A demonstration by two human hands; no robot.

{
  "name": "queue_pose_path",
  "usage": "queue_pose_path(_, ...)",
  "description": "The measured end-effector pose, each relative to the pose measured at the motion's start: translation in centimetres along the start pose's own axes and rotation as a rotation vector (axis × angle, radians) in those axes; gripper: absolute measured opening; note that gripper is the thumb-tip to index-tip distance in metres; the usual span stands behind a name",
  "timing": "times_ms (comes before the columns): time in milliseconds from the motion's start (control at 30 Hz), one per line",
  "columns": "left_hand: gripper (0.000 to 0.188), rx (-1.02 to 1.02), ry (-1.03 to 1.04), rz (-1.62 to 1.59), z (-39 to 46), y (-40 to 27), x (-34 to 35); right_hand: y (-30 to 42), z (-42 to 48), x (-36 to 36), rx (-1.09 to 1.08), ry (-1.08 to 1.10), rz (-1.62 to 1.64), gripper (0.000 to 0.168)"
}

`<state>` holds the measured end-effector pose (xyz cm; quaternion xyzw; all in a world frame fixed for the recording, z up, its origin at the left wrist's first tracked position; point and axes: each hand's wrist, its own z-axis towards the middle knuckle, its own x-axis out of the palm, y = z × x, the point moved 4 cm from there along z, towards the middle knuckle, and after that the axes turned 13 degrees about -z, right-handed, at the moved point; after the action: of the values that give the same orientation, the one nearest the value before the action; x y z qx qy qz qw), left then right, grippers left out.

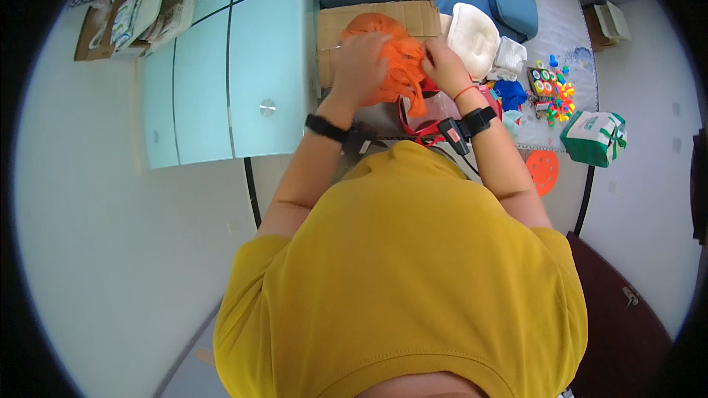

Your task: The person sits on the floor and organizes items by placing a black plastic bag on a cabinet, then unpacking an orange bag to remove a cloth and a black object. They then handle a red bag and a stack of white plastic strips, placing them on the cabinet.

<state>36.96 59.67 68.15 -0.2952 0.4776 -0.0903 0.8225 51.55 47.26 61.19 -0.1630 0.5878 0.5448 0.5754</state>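
An orange thin-fabric bag [401, 69], rounded and bulging at its far end, lies between my hands with loose strips hanging toward me. My left hand [365, 63] is blurred and lies over its left side; whether the fingers grip it is unclear. At the bag's right edge, my right hand [444, 66] pinches the orange fabric between thumb and fingers. Under and beside the bag is a clear plastic bag with red trim [437, 110]. A cardboard box [415, 14] stands just behind. What the orange bag holds is hidden.
A cream cushion [473, 38], folded white cloths [510, 56], a blue cloth [510, 94] and colourful plastic toys [561, 99] lie to the right. A green-and-white package [596, 135] sits at the table's right corner. A pale glass-fronted cabinet [271, 61] borders the left side.
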Motion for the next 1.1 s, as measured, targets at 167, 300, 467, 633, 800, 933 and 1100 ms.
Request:
queue_pose_path(167, 0.015, -0.165, 0.269, 0.135, -1.5, 3.7, 2.6, -1.1, -0.9, 0.1, 0.136, 0.034, -0.035, 0.013)
queue_pose_path(300, 0.01, -0.244, 0.14, 0.122, -2.0, 1.8, -1.6, -5.1, -2.3, 0.2, 0.299, -0.005, -0.156, 0.012)
queue_pose_path(467, 0.009, -0.181, -0.175, -0.054, -3.6, 3.2, -2.1, -4.3, -1.4, 1.8, 0.208, 0.106, -0.19, 0.016)
queue_pose_path(633, 0.012, -0.105, -0.119, -0.01, -3.6, 3.0, -2.5, 5.4, 1.9, -4.0, -0.269, -0.049, -0.044, 0.024)
queue_pose_path(800, 0.012, -0.061, -0.052, 0.026, -2.4, -1.4, -2.1, 5.8, 3.1, 1.5, -0.34, 0.296, -0.34, 0.021)
queue_pose_path(933, 0.013, -0.13, 0.127, 0.061, -3.2, -0.7, 0.1, 5.4, 4.2, 1.5, -0.031, 0.424, -0.026, 0.015)
queue_pose_path(1100, 0.011, -0.216, 0.328, 0.172, -4.2, -0.1, -0.3, -0.1, 5.6, -1.5, 0.077, -0.038, -0.326, 0.018)
